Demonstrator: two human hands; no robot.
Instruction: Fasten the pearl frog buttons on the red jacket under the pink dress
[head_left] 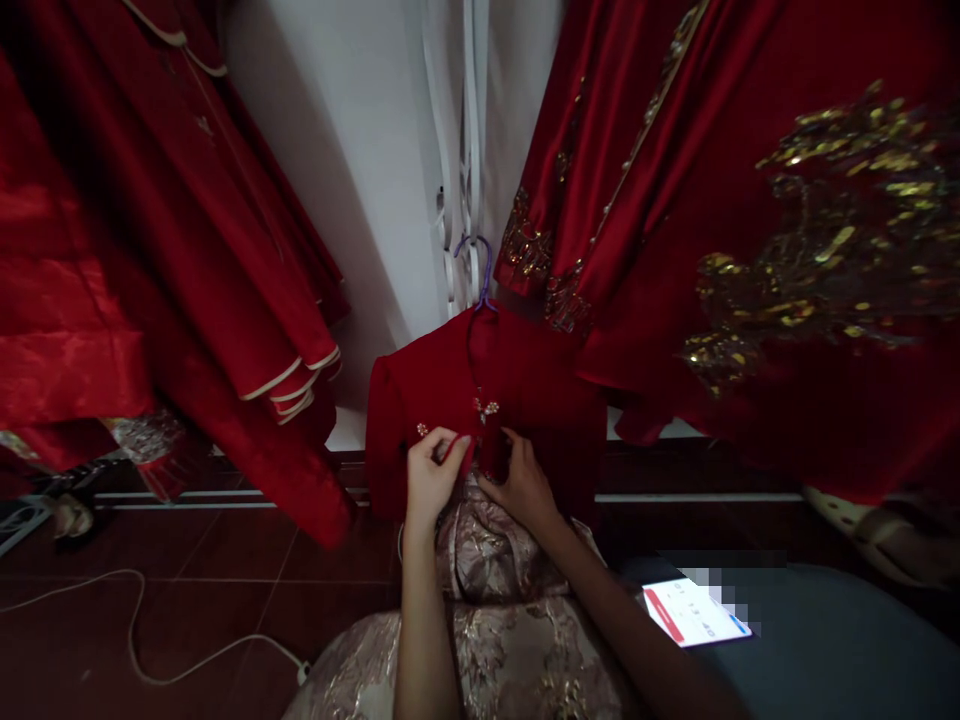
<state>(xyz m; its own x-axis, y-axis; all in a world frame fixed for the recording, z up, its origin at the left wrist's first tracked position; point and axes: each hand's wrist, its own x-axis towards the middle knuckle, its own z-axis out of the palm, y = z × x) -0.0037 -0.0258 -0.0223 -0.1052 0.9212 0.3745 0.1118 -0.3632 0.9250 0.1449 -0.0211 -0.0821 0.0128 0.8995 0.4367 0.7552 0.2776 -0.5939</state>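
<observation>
A dark red jacket (pixel 412 365) hangs in front of me from a purple hanger (pixel 487 275). A small jewelled flower ornament (pixel 486 408) sits at the middle of its chest, and another flower ornament (pixel 422 430) lies to the left. My left hand (pixel 433 475) is closed in a pinch on the red cloth at the jacket's front opening. Across the opening, my right hand (pixel 526 482) bends its thumb and fingers around the other front edge; its fingertips are partly hidden in shadow. Pinkish brocade cloth (pixel 487 550) lies just below both hands.
Red garments (pixel 247 250) hang at the left. A sequined red garment (pixel 750 250) hangs at the right. White metal bars (pixel 469 120) stand behind the hanger. A lit phone (pixel 686 615) lies at lower right. A white cable (pixel 180 672) crosses the tiled floor.
</observation>
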